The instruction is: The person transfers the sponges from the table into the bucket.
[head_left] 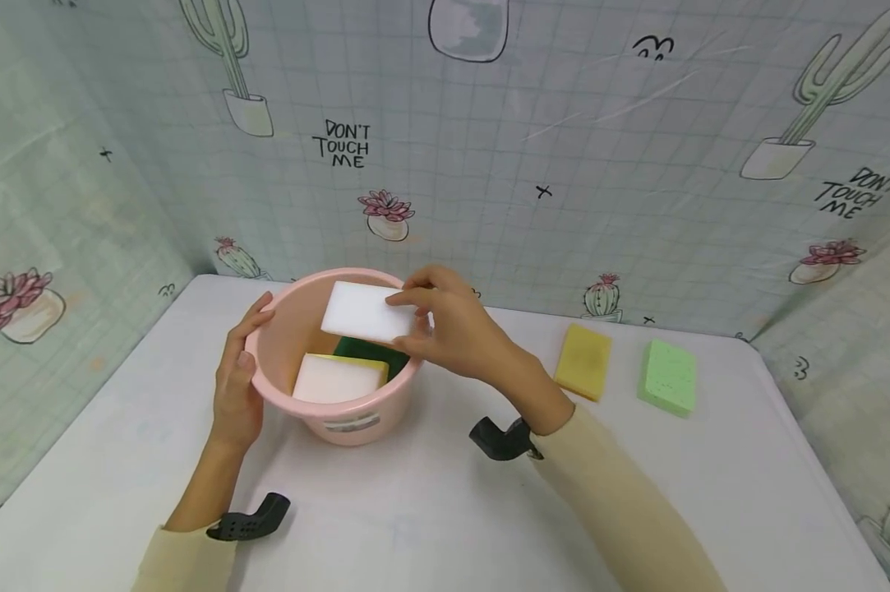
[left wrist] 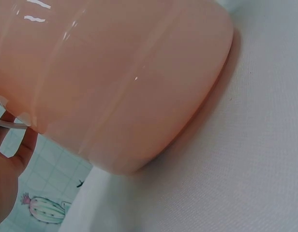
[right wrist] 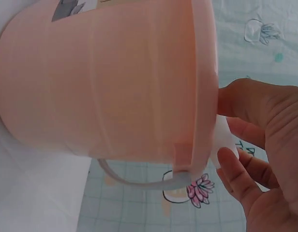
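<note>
A pink bucket (head_left: 352, 415) stands upright on the white table. My left hand (head_left: 237, 386) grips its left rim, and the left wrist view shows the fingers (left wrist: 25, 147) at the bucket's edge by the handle. With thumb and fingers, my right hand (head_left: 452, 325) pinches a white sponge (head_left: 363, 311) by its right end, over the bucket's mouth. The right wrist view shows only part of that sponge (right wrist: 221, 140) behind the rim. Inside the bucket lie a white-topped sponge with a yellow edge (head_left: 337, 380) and a dark green piece (head_left: 374, 355), partly hidden.
Right of the bucket, a yellow sponge (head_left: 583, 362) and a light green sponge (head_left: 669, 376) lie on the table (head_left: 415, 526). A cloth printed with cacti (head_left: 474, 156) hangs behind. The bucket's pale handle (right wrist: 139, 181) hangs along its side.
</note>
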`<action>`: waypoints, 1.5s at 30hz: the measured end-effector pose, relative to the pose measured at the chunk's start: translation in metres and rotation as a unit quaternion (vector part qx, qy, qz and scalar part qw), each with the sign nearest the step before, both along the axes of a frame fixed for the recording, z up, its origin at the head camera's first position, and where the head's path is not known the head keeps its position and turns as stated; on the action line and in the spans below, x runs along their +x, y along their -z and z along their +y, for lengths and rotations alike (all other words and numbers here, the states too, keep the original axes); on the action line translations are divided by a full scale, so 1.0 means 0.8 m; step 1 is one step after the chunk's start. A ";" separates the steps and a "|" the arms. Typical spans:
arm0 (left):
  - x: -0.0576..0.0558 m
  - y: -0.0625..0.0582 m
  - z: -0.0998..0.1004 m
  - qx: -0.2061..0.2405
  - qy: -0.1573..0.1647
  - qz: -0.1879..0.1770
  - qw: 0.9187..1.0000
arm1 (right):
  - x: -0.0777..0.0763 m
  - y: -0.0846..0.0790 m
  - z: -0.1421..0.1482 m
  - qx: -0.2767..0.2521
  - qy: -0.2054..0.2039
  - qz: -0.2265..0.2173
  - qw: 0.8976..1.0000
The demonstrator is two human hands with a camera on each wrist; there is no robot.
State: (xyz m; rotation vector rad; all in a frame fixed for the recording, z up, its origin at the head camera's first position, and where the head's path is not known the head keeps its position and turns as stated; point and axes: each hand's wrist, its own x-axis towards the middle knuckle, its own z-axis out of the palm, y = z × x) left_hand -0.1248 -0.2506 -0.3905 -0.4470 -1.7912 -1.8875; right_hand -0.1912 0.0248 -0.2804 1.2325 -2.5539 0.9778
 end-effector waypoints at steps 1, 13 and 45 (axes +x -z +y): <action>0.000 0.000 0.000 0.000 0.001 0.000 1.000 | 0.000 -0.001 -0.003 0.010 0.003 -0.005 1.000; 0.001 0.000 0.001 -0.002 -0.001 -0.013 1.000 | -0.007 0.007 -0.025 0.074 0.003 -0.028 0.997; 0.003 -0.002 0.000 0.003 -0.003 -0.007 1.000 | -0.004 -0.005 -0.073 0.257 0.039 -0.016 0.966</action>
